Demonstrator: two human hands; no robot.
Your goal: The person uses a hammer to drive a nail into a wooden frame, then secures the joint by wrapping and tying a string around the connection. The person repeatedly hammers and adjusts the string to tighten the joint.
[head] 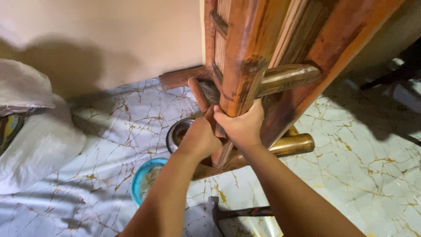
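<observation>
Overhead, wooden furniture frame (263, 48) is tilted off marble-patterned floor (359, 166), steadied at its upright: right hand (240, 127) clenched round it, left hand (201, 139) gripping just beside. Hammer (239, 213) is left below, near bowls.

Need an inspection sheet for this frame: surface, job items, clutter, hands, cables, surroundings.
Surface: white marbled floor sheet with gold veins, wrinkled at left.
Job's things: tilted wooden furniture frame with round rungs.
Clutter: hammer on the floor; blue bowl; metal bowl; white sack.
Hands: left hand and right hand both gripping the frame's upright, fingers wrapped around it.
Cables: nothing seen.
Surroundings: beige wall; dark object at far right, unclear.
</observation>
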